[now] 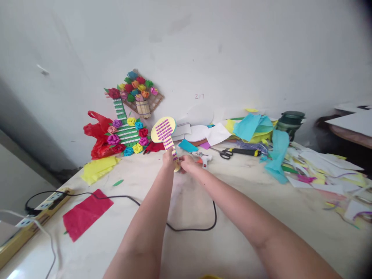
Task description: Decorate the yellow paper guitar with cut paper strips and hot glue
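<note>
A pale yellow paper craft piece (163,131) with a round head, a narrow stem and rows of purple strips stands tilted above the table. My left hand (167,158) is closed around its stem. Close by on the right, my right hand (187,163) has its fingers bent at the lower end of the stem; whether they grip it or something small is hidden. Just beyond my right hand lies a white glue gun (205,160).
Scissors (225,154), a black-and-yellow handled tool (244,151) and paper scraps (325,166) lie to the right. A flower-trimmed green craft (128,133) leans at the back left. A black cord (192,229) loops across the front from a power strip (43,209). Red crepe paper (87,215) lies left.
</note>
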The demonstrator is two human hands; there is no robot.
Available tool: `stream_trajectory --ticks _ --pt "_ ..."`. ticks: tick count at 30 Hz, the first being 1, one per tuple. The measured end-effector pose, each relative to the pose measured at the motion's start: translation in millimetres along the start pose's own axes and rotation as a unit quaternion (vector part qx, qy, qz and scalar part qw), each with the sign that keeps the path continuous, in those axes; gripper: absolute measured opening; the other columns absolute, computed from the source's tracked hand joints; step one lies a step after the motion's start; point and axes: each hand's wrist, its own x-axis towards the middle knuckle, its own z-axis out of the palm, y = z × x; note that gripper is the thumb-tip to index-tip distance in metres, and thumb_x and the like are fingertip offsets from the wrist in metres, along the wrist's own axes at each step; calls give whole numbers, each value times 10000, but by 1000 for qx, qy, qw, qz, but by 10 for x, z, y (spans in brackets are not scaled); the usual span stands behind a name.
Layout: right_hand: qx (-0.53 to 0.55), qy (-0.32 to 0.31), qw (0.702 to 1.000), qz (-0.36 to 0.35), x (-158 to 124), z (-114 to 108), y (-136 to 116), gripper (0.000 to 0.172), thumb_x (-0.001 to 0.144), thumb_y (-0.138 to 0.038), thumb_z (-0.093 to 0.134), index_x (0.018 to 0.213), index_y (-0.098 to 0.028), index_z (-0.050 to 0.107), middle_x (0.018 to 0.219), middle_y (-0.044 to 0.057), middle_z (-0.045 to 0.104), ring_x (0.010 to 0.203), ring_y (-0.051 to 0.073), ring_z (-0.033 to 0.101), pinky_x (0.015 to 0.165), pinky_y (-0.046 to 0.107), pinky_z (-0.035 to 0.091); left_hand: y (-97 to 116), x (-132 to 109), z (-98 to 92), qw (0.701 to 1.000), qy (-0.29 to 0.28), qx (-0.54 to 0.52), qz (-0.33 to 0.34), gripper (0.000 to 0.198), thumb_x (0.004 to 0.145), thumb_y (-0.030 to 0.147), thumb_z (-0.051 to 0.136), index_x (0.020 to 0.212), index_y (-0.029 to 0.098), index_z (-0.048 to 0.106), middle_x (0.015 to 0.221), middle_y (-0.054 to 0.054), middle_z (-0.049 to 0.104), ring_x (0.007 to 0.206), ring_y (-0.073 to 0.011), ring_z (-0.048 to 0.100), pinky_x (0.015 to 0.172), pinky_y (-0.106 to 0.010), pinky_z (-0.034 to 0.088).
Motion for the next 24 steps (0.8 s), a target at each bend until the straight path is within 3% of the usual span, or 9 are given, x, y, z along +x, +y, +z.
stream_trajectory --ticks 3,8,15,20,24 --pt "39 21 998 34 103 27 55 162 723 -141 616 876 -175 655 614 22 650 327 95 499 333 221 415 48 -5 72 998 21 -46 -32 161 733 326 499 768 169 504 558 22 493 465 -108 496 498 -242 426" --pt "99 4 993 60 172 31 89 161 735 -127 604 887 -155 649 661 47 671 388 116 556 359 227 462 153 -9 58 996 2 -47 -75 156 779 301 462 801 158 522 625 -17 538 491 -131 529 524 -282 454" --pt "157 -18 984 78 104 -29 12 175 757 -75 557 894 -135 648 784 67 688 549 133 614 442 227 507 177 -9 -285 992 -22 6 -126 275 793 321 508 996 136 512 708 -79 596 608 -199 611 578 -325 502" --pt "198 -22 978 60 54 -13 -19 153 754 -114 599 900 -116 645 834 75 683 610 115 619 451 175 485 107 -139 -487 987 -124 39 -91 264 734 323 636 840 84 594 733 -131 647 603 -181 629 572 -291 523" --pt "224 -23 974 38 31 25 -31 154 763 -137 591 902 -121 654 804 59 683 613 112 617 490 182 502 62 -221 -499 986 -130 61 -80 205 654 211 720 720 47 617 660 -129 643 550 -168 621 563 -276 531"
